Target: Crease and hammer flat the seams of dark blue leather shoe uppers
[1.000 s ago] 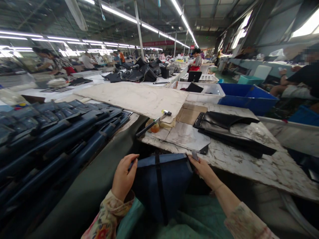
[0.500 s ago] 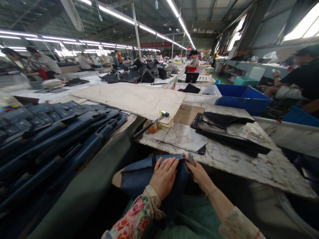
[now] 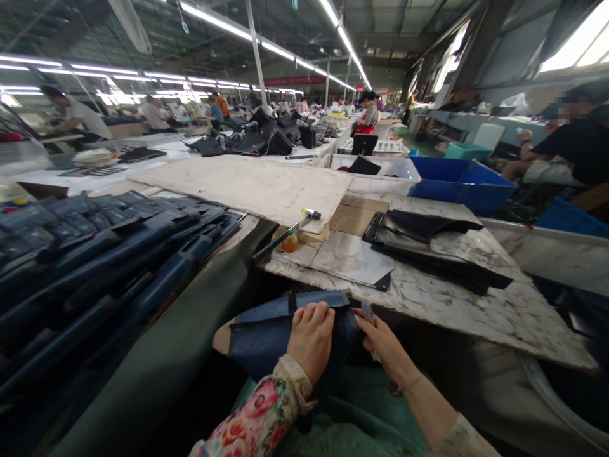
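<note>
A dark blue leather-like piece lies across my lap, with a tan end showing at its left and a dark band over its top. My left hand is closed over its upper edge, fingers curled on the fold. At the piece's right end, my right hand pinches a small grey flat-ended tool, whose kind I cannot make out. The fingers of that hand are close to the blue edge; whether they touch it is unclear.
Many blue pieces are stacked at left. Ahead, a mallet and black cut pieces lie on the worn worktable. Behind are a cream sheet, a white bin and a blue bin. A person sits at right.
My left fingers have curled in more and shifted slightly left on the blue piece. My right hand and its grey tool have moved slightly away from the edge. The view has shifted a little.
</note>
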Available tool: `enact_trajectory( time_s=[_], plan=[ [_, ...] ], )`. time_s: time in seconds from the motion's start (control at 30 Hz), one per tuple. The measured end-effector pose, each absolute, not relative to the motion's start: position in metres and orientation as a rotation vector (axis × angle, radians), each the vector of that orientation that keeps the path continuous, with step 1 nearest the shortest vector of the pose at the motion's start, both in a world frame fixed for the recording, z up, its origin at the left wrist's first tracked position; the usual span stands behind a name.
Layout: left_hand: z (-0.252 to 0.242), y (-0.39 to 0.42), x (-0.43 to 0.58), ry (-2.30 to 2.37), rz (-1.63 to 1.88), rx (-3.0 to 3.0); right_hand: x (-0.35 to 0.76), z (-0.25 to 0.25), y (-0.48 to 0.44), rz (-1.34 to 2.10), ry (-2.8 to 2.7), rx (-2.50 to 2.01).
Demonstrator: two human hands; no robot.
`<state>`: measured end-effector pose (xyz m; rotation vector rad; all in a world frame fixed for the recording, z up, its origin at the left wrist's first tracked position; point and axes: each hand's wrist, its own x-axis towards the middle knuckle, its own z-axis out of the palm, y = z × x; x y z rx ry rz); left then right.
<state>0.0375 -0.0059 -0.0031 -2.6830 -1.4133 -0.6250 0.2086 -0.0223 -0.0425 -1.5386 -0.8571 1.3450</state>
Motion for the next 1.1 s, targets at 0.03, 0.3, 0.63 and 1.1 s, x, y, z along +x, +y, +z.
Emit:
enact_trajectory(
  time_s=[0.03,0.3,0.63,1.1],
  plan=[
    [-0.002,-0.006,0.041,-1.411,-0.579,-2.699,0.209,-0.042,-0.024,1.341,-0.86,-1.538],
    [-0.011,-0.002,0.066,-1.29,-0.552,-2.823,0.209,-0.044,-0.03,1.292,-0.952,-1.623],
    [-0.006,0.003,0.06,-1.286,-0.587,-2.86,0.227,-0.016,-0.024,0.291,-1.764,-1.607],
    [-0.008,-0.004,0.02,-1.393,-0.648,-2.831,0.183,0.0,-0.031,-0.008,-2.088,-1.578]
  ],
)
